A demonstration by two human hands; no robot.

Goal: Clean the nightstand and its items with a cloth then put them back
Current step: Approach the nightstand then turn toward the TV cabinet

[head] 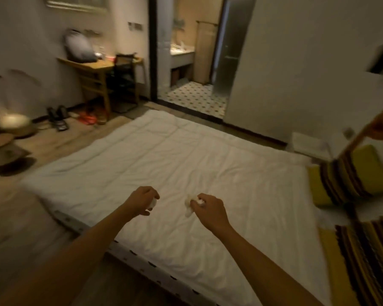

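Both my hands are held out over the white bed (186, 155). My right hand (208, 206) pinches a small crumpled white cloth (189, 206) that hangs from its fingers. My left hand (142, 200) is closed around a small white object (153, 203), mostly hidden by the fingers, so I cannot tell what it is. The two hands are a short gap apart above the duvet. No nightstand is clearly in view; the picture is blurred.
Striped yellow pillows (349, 175) lie at the bed's right. A lit lamp (13, 120) and a round low table (0, 140) stand at the left. A wooden desk (95, 65) with a bag, shoes (58, 115) on the floor and an open bathroom doorway (192, 62) are beyond.
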